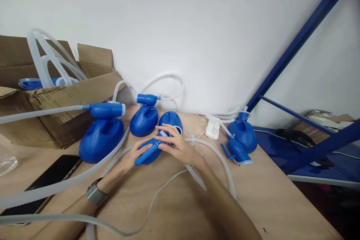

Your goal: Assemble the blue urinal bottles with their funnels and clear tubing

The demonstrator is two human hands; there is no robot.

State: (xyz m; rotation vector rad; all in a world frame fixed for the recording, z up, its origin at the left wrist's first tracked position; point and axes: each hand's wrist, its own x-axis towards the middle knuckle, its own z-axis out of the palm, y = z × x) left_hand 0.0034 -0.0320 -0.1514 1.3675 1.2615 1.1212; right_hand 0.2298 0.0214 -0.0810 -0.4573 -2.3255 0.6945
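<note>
Between my hands, in front of the middle bottle, is a blue plastic urinal head (148, 154) with a straight handle pointing toward me. My left hand (134, 156), with a grey watch on the wrist, grips its left side. My right hand (177, 145) holds it from the right, the thumb at the handle and the fingers stretched over the top; they hide much of it. Just behind stands a blue urinal bottle (170, 118), partly covered by the right fingers. A translucent hose (216, 149) curves from near my right hand across the table.
Blue urinal bottles with hoses stand at left (98, 144), at the back (143, 122) and at right (244, 135). A cardboard box (53, 127) holds more hoses. A black phone (56, 170) lies at left, a white power adapter (213, 129) near the wall. Blue shelving (303, 37) stands at right.
</note>
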